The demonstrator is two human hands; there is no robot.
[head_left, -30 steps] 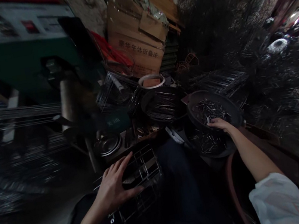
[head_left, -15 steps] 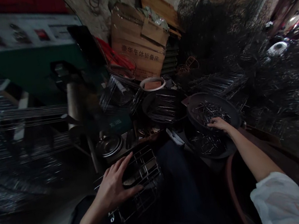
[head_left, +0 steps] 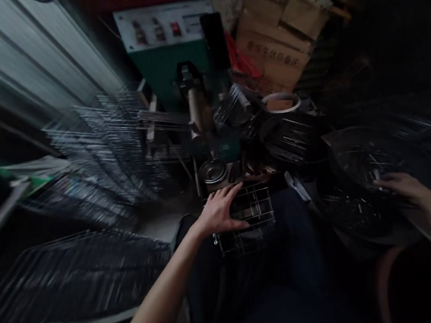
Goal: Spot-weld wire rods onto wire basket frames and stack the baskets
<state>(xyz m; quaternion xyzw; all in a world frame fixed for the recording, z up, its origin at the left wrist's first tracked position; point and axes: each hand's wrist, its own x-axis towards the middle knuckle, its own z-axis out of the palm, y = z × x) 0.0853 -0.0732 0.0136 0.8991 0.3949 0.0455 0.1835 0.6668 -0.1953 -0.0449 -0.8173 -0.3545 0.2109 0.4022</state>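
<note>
My left hand [head_left: 219,213] lies over a small wire-grid basket [head_left: 262,206] on my lap. Its fingers and thumb are spread apart against the wires. On the right, my right hand [head_left: 403,187] is at the near edge of a dark round pan [head_left: 344,149] with thin metal pieces [head_left: 371,164] in it. Its fingertips are pressed together, beside a bright speck; blur hides what is between them. Below that pan is a second dark pan with more metal pieces [head_left: 360,208].
A green machine [head_left: 166,57] with a control panel and a cylindrical arm [head_left: 194,113] stands ahead. Stacked wire racks [head_left: 102,146] crowd the left. Round metal rings [head_left: 214,171], a bowl of wire rods [head_left: 290,141], a white-rimmed bucket [head_left: 296,102] and a cardboard box [head_left: 273,37] lie beyond my lap.
The view has swung left, bringing more racks into sight. My left hand stays spread on the wire basket. My right hand remains at the pan, its fingers still together.
</note>
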